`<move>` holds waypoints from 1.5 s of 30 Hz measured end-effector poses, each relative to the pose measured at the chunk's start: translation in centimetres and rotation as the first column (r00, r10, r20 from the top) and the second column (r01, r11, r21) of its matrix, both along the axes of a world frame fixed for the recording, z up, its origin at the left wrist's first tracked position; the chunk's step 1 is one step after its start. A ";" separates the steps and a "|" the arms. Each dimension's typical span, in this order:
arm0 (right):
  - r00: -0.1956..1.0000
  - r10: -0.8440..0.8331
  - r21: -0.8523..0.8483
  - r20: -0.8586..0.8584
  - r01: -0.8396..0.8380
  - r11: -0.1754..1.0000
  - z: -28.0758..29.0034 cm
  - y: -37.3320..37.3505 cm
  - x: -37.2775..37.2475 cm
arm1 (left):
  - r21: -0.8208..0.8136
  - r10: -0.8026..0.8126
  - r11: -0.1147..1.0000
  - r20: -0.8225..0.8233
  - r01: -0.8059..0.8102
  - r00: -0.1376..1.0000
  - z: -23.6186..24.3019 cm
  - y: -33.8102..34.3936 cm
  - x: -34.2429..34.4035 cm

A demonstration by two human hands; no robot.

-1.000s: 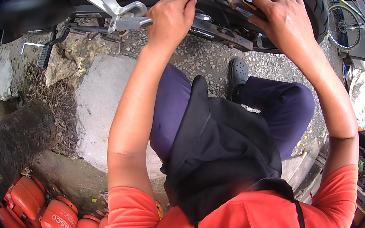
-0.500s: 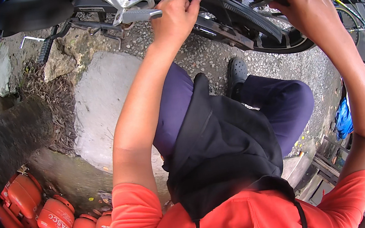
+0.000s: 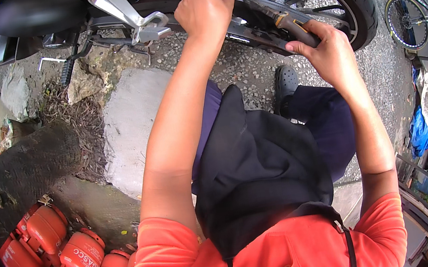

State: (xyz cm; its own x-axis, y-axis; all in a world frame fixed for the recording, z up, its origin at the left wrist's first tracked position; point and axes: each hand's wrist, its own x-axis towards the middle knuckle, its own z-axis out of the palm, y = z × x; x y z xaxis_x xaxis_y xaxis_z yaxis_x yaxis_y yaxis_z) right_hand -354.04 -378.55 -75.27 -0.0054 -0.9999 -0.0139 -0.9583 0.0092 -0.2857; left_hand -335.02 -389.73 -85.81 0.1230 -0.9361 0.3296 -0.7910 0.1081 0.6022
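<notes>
A motorcycle's rear wheel, with a black tyre and dark spokes, fills the upper right. Alongside it runs the dark swingarm. My left hand is closed at the swingarm's upper side, fingers curled; whatever lies inside them is hidden. Between the wheel and the swingarm, my right hand grips a dark-handled tool with a yellow-orange part, thumb on the near side. The tool's far end lies against dark parts, and its exact kind does not show. A silver footrest bracket stands left of my left hand.
Red gas cylinders crowd the lower left, near a thick trunk. A pale concrete slab and a rock lie beside gravel. A bicycle and blue plastic are at the right.
My right hand has come left and toward me from the wheel's far right, with the tool now plainly visible in it. My left hand stays closed near the swingarm. The view has shifted.
</notes>
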 end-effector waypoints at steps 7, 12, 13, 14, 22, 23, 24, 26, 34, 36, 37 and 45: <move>0.985 0.120 -0.134 0.126 -0.103 0.986 -1.2 -1.0 -0.7 | -0.006 -0.015 1.000 -0.386 0.013 0.922 -1.9 1.6 2.3; 0.936 0.314 -0.317 -0.161 -0.350 0.881 -1.0 -2.1 -0.3 | 0.313 0.257 0.936 -0.919 0.158 0.301 -4.7 4.8 0.9; 0.925 0.329 -0.314 -0.191 -0.375 0.872 -0.9 -2.3 -0.1 | 0.302 0.264 0.937 -0.941 0.174 0.213 -4.9 4.7 0.4; 0.913 0.344 -0.311 -0.221 -0.400 0.862 -0.8 -2.4 0.1 | 0.290 0.270 0.938 -0.955 0.189 0.124 -5.1 4.5 -0.2; 0.879 0.307 -0.324 -0.365 -0.429 0.843 -0.4 -2.1 1.1 | 0.237 0.257 0.949 -0.964 0.207 -0.074 -4.6 3.9 -1.9; 0.858 0.333 -0.286 -0.391 -0.457 0.842 -0.8 -2.1 1.1 | 0.235 0.257 0.949 -0.963 0.210 -0.081 -4.5 3.9 -1.9; 0.837 0.354 -0.250 -0.416 -0.480 0.841 -1.3 -2.2 1.0 | 0.217 0.242 0.954 -0.964 0.205 -0.106 -4.6 3.8 -1.9; 0.815 0.397 -0.229 -0.422 -0.520 0.823 -0.6 -2.4 0.9 | 0.180 0.212 0.964 -0.965 0.195 -0.154 -5.0 3.5 -2.0; 0.758 0.423 -0.186 -0.497 -0.569 0.801 -0.2 -2.7 2.0 | 0.096 0.143 0.975 -0.962 0.200 -0.233 -5.7 3.1 -2.4; 0.799 0.375 -0.296 -0.470 -0.543 0.786 0.9 -3.1 1.6 | 0.085 0.138 0.974 -0.958 0.211 -0.251 -5.9 3.1 -2.1; 0.817 0.355 -0.347 -0.454 -0.529 0.774 1.2 -3.2 1.3 | 0.083 0.140 0.974 -0.952 0.211 -0.272 -5.8 3.2 -2.1; 0.788 0.367 -0.323 -0.494 -0.558 0.764 1.8 -3.4 1.0 | -0.085 0.053 0.962 -0.876 0.261 -0.480 -5.6 3.3 -2.3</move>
State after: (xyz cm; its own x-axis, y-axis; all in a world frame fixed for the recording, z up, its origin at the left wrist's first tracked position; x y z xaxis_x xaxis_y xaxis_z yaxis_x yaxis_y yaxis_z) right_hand -352.99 -381.94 -73.47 0.5504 -0.7733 0.3147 -0.8343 -0.4961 0.2402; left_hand -337.27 -386.43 -91.38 -0.0273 -0.9824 -0.1850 0.9123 -0.1002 0.3971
